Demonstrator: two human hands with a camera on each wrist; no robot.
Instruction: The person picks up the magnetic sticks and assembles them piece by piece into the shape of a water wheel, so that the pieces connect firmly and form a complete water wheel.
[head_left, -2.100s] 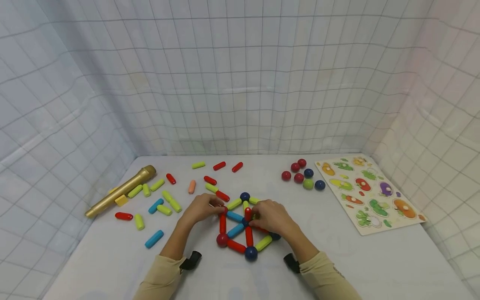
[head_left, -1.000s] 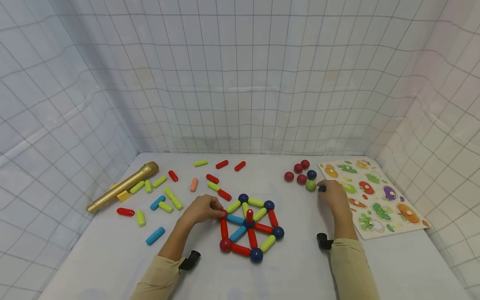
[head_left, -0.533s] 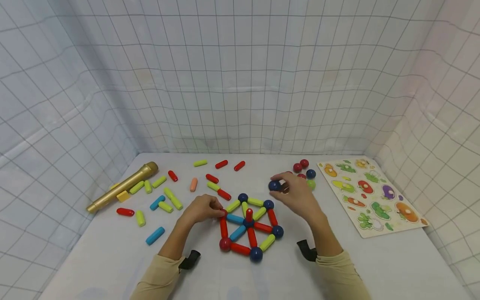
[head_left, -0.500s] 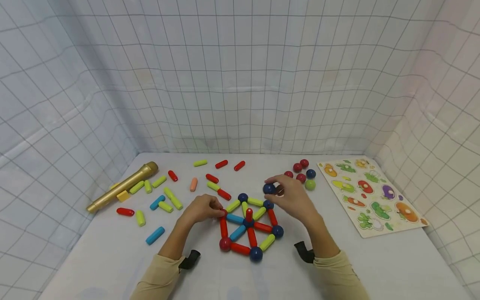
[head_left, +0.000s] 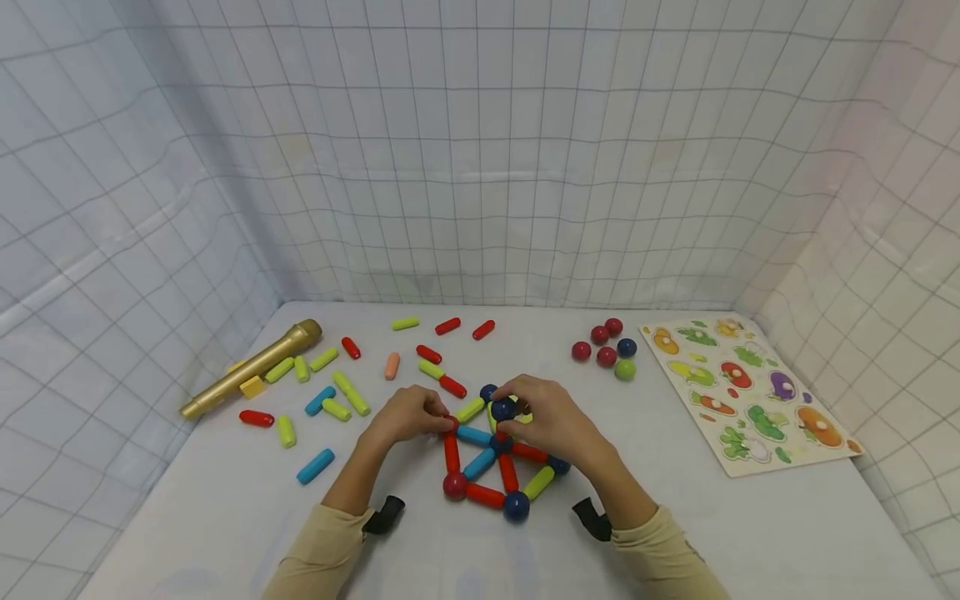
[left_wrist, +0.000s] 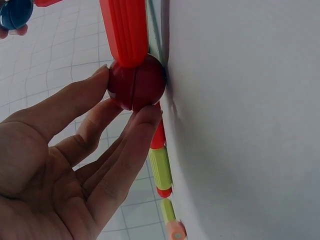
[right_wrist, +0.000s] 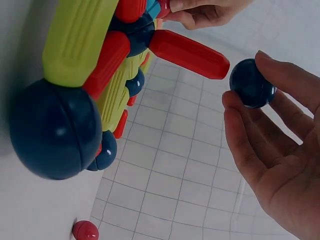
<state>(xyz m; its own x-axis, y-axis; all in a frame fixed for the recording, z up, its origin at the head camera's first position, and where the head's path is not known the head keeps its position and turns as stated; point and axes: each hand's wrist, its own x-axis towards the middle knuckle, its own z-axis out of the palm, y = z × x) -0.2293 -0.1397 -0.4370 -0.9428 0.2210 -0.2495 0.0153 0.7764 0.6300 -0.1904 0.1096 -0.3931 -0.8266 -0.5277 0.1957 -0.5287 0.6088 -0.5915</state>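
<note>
The right hand is pinching a dark blue ball between thumb and fingertips and holding it just above the middle of the flat hexagon of rods and balls lying on the worktop. At that middle a red upright rod is rising from the hub; in the right wrist view its free rounded end is pointing straight at the ball, and a small gap is showing between the two. So the rod's long axis is running from the hub toward the ball, and the right hand is the nearer one to that free end. The left hand is resting at the hexagon's left corner, its thumb and fingers curling round a red ball there, with a red rod joining onto it. A cluster of loose balls is sitting well to the right of the hexagon, beyond it, and loose rods are lying to its left.
</note>
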